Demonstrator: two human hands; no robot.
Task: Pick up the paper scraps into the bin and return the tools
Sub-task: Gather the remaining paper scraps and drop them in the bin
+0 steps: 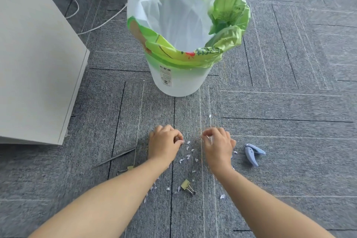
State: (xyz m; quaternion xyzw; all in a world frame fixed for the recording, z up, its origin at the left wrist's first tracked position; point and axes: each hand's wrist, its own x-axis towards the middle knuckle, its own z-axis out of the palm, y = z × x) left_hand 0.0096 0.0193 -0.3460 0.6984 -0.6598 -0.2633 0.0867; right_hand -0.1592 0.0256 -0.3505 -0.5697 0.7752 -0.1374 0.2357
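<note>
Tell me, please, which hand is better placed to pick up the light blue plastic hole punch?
The right hand: the light blue plastic hole punch lies just beyond its outer side, while the left hand is farther away, across the small white paper scraps.

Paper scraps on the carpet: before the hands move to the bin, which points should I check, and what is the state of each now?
1. Bin open, liner in place: ok.
2. Carpet in front of the bin free of obstacles: ok.
3. Left hand holds scraps: cannot tell; its fingers are curled down at the carpet.
4. Right hand holds scraps: cannot tell; its fingertips are drawn together.
5. All paper scraps gathered: not ok; many lie between the hands and nearer the person.
6. Tools returned: not ok; the blue hole punch and binder clip lie on the carpet.
</note>
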